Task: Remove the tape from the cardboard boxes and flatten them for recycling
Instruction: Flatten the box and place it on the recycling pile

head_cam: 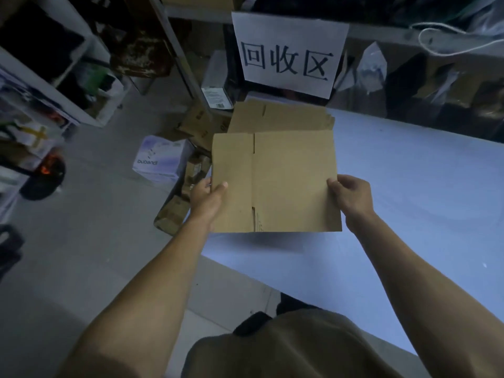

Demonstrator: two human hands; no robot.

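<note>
A flattened brown cardboard box (289,184) is held level over the left end of the pale blue table (409,186). My left hand (208,196) grips its left edge, thumb on top. My right hand (351,196) grips its right edge, thumb on top as well. Beyond it, a stack of other flattened cardboard (283,117) lies on the table's far corner. I see no tape on the held box.
A white sign with black characters (290,54) hangs above the stack. On the floor to the left sit a white printed box (161,159) and several small brown boxes (174,214). Cluttered shelves (54,77) stand at left and behind the table.
</note>
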